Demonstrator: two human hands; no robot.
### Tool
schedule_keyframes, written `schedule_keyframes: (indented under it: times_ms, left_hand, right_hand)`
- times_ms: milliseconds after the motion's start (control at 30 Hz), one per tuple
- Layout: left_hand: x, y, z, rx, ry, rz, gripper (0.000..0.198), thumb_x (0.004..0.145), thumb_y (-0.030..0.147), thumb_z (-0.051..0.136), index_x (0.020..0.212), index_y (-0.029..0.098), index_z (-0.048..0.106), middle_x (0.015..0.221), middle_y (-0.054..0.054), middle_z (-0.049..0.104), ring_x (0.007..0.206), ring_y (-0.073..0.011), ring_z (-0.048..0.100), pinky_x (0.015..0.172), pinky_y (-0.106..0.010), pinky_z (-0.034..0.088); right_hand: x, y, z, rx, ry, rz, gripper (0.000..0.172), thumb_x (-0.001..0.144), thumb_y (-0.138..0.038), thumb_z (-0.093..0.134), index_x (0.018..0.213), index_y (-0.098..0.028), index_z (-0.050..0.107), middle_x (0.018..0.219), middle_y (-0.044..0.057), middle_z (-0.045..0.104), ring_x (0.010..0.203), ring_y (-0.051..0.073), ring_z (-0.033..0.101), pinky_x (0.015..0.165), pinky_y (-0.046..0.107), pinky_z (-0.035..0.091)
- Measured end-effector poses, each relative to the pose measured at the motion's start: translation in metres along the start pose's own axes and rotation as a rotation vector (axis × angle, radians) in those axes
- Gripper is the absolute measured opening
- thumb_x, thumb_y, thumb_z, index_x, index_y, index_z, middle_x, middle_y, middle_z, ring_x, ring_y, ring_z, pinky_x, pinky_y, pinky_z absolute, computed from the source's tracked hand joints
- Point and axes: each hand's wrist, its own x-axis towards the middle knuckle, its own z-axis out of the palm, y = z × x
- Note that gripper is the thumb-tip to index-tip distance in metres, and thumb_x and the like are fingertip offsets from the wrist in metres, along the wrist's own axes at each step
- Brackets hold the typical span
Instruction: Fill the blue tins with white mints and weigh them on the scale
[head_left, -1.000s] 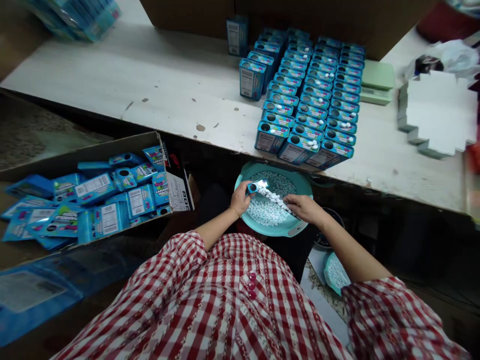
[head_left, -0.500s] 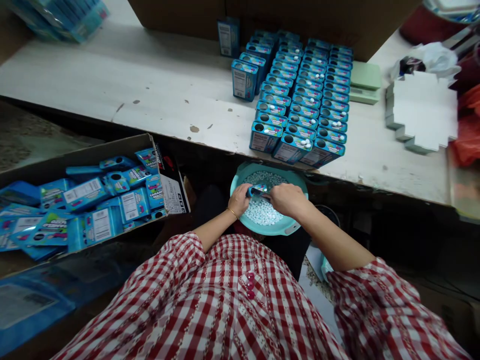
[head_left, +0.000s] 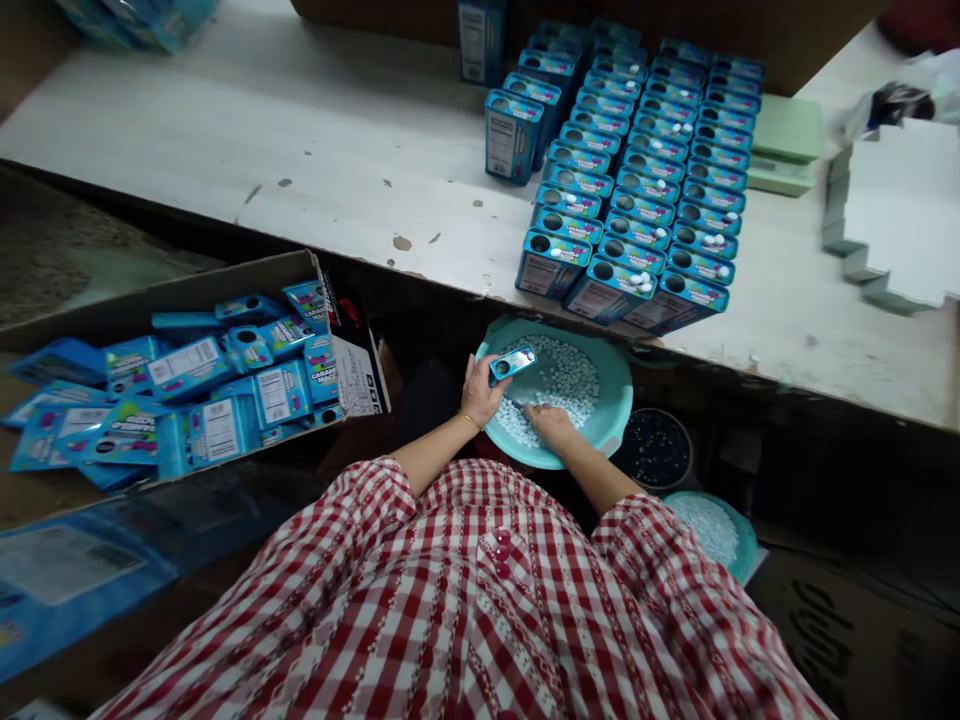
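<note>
My left hand (head_left: 480, 390) grips a small blue tin (head_left: 512, 364) with a round hole in its top, held over a teal bowl (head_left: 615, 400) of small white candies (head_left: 559, 375) in my lap. Down in the bowl, my right hand (head_left: 549, 424) rests among the candies at the near side, fingers curled into the pile. What those fingers hold is hidden. On the white table (head_left: 300, 150) above the bowl stand several rows of the same blue tins (head_left: 637, 170), upright, some with white candies on top.
A cardboard box (head_left: 225, 290) of loose blue tins (head_left: 195, 400) sits to my left. Below the table edge are a dark round container (head_left: 656, 448) and a second teal bowl (head_left: 712, 530) of white candies. White folded cartons (head_left: 892, 220) and a green object (head_left: 784, 140) lie at the table's right.
My right hand has dropped from the tin's opening down into the candies at the bowl's near side. The left hand has raised and tilted the tin slightly.
</note>
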Motion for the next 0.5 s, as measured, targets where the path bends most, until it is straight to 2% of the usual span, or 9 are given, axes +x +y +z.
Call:
schedule_keyframes:
  times_ms: [133, 267, 400, 500]
  left_hand:
    - [0.000, -0.001, 0.002, -0.025, 0.011, -0.019, 0.038, 0.081, 0.038, 0.056, 0.112, 0.019, 0.045, 0.107, -0.010, 0.061, 0.112, -0.0248, 0.054, 0.109, -0.051, 0.024]
    - [0.001, -0.001, 0.001, -0.071, 0.041, -0.066, 0.038, 0.079, 0.036, 0.059, 0.111, 0.019, 0.047, 0.105, -0.009, 0.061, 0.112, -0.0251, 0.053, 0.106, -0.049, 0.030]
    - [0.002, -0.001, -0.001, -0.122, 0.066, -0.104, 0.040, 0.078, 0.035, 0.060, 0.112, 0.018, 0.047, 0.106, -0.010, 0.060, 0.106, -0.0238, 0.056, 0.102, -0.047, 0.035]
    - [0.003, 0.000, -0.001, -0.103, 0.069, -0.099, 0.040, 0.078, 0.036, 0.060, 0.111, 0.018, 0.047, 0.106, -0.010, 0.060, 0.106, -0.0243, 0.056, 0.103, -0.048, 0.034]
  right_hand:
    - [0.004, 0.017, 0.005, 0.060, -0.067, -0.044, 0.036, 0.086, -0.011, 0.040, 0.118, -0.020, 0.056, 0.095, 0.009, 0.067, 0.085, 0.019, 0.061, 0.073, 0.026, 0.041]
    - [-0.001, 0.032, -0.003, 0.125, -0.064, -0.060, 0.032, 0.087, -0.017, 0.041, 0.113, -0.023, 0.059, 0.099, 0.006, 0.067, 0.088, 0.018, 0.060, 0.072, 0.025, 0.041]
    - [-0.022, 0.041, -0.023, 0.177, -0.034, -0.076, 0.030, 0.084, -0.017, 0.044, 0.109, -0.023, 0.059, 0.100, 0.004, 0.067, 0.089, 0.016, 0.058, 0.072, 0.022, 0.039]
    - [-0.043, 0.049, -0.048, 0.225, -0.001, -0.106, 0.030, 0.082, -0.016, 0.044, 0.107, -0.021, 0.059, 0.095, 0.003, 0.067, 0.083, 0.014, 0.058, 0.070, 0.021, 0.038]
